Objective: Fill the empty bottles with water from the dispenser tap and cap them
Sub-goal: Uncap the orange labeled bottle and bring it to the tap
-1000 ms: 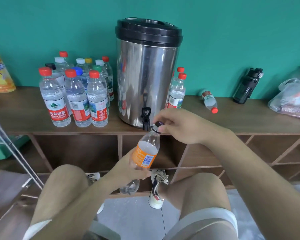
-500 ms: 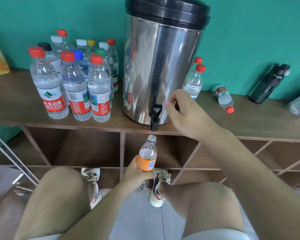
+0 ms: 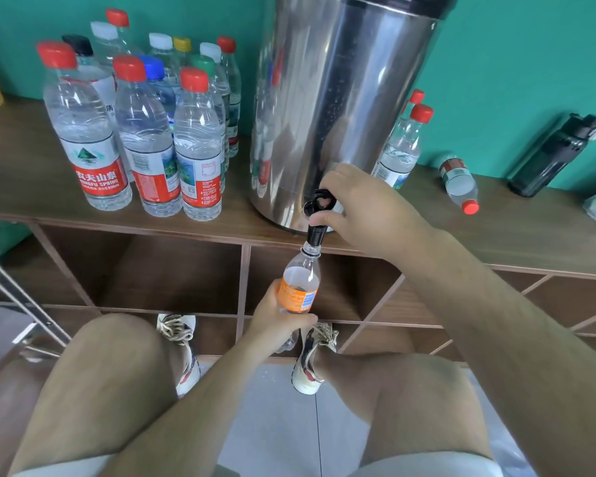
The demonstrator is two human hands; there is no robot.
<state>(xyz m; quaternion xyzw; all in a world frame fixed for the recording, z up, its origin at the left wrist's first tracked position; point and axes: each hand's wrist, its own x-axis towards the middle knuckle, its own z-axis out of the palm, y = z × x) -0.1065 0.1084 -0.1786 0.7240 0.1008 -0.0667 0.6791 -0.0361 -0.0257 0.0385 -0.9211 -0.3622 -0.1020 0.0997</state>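
One second on, has the cap off bottle [image 3: 300, 287] and its open mouth brought up, no longer tilted, to just under tap [image 3: 315, 232]; grips it round the orange label with left hand [image 3: 279, 318], fingers wrapped; has shifted right hand [image 3: 369, 211] from the bottle neck to the tap lever, thumb and fingers pinching it; shows no stream yet, nor any water inside, so reads as filling about to begin; leaves cap unaccounted for, perhaps tucked in the right palm, cannot tell; calls for mouth kept square below the spout to spare the floor; leaves capped bottles [image 3: 145, 132] standing on shelf [image 3: 31, 187] left of dispenser [image 3: 341, 115]
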